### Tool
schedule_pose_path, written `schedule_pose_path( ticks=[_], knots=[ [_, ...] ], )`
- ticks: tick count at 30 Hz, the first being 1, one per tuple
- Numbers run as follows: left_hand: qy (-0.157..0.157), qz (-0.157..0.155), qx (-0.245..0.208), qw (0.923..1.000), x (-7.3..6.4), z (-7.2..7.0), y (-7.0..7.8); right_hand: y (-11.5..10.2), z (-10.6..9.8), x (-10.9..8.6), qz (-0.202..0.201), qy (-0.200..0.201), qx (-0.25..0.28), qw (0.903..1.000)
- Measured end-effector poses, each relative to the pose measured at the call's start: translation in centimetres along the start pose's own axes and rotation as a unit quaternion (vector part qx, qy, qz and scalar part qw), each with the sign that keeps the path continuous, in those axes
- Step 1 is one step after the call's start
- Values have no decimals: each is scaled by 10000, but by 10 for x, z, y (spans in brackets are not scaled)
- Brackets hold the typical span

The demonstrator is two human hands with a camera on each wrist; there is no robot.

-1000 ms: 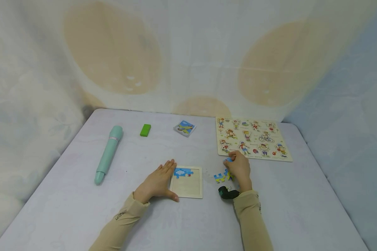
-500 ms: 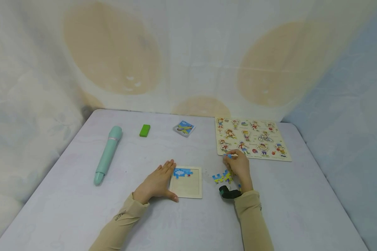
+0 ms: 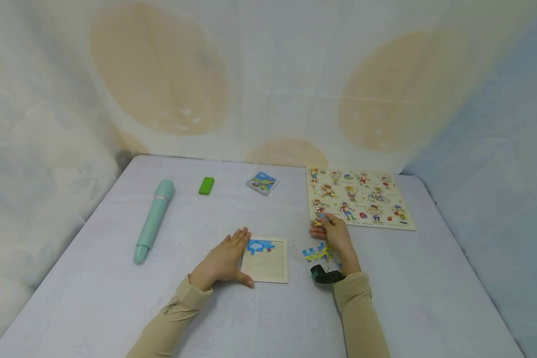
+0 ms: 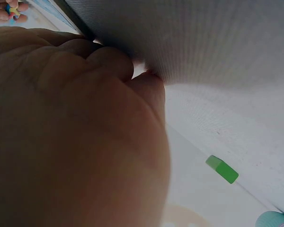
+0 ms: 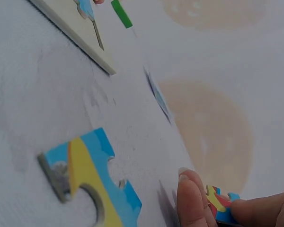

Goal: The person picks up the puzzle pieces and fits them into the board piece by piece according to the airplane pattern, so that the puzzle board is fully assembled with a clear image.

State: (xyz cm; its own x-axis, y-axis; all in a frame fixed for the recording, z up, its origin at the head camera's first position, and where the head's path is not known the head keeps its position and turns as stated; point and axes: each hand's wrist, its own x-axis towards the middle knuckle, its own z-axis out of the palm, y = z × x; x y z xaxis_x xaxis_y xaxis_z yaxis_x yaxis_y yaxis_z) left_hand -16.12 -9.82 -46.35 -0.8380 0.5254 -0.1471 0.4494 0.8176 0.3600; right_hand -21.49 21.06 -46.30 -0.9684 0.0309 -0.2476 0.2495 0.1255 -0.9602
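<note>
My left hand (image 3: 223,261) lies with straight fingers along the left edge of a small square wooden puzzle tray (image 3: 268,268), its thumb near the lower corner. Joined blue jigsaw pieces (image 3: 258,245) with a white cloud fill part of the tray's top. Between thumb and fingers, my right hand (image 3: 341,241) pinches a blue, yellow and red jigsaw piece (image 5: 219,203), held above the table near the larger board. Beneath that hand lie several loose blue and yellow jigsaw pieces (image 3: 312,253), one of them large in the right wrist view; the wrist partly hides the group.
A wooden board with sports figures (image 3: 355,199) lies at the back right. Farther back are a small picture puzzle (image 3: 263,183) and a green block (image 3: 207,186). A mint-green microphone-like stick (image 3: 154,221) lies left. A black device (image 3: 325,275) sits at my right wrist.
My right hand has raised the jigsaw piece slightly and turned it, so its yellow part now shows. Its other fingers have spread toward the left. The left hand has stayed on the tray.
</note>
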Motion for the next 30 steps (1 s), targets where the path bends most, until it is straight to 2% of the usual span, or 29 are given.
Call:
schedule_pose_path(
  ticks=[6, 16, 23, 30],
  knots=[
    [-17, -18, -15, 10000, 0, 0, 0, 1, 2, -2, 153, -402, 62, 9991],
    [-20, -6, -32, 10000, 1, 0, -1, 2, 10, -4, 55, -521, -1098, 9926],
    [-37, -16, -62, 10000, 1, 1, -1, 2, 21, -3, -68, -899, -1133, 9895],
    [-32, -5, -84, 10000, 1, 0, -1, 1, 35, -6, -154, -1317, -1412, 9811]
  ],
)
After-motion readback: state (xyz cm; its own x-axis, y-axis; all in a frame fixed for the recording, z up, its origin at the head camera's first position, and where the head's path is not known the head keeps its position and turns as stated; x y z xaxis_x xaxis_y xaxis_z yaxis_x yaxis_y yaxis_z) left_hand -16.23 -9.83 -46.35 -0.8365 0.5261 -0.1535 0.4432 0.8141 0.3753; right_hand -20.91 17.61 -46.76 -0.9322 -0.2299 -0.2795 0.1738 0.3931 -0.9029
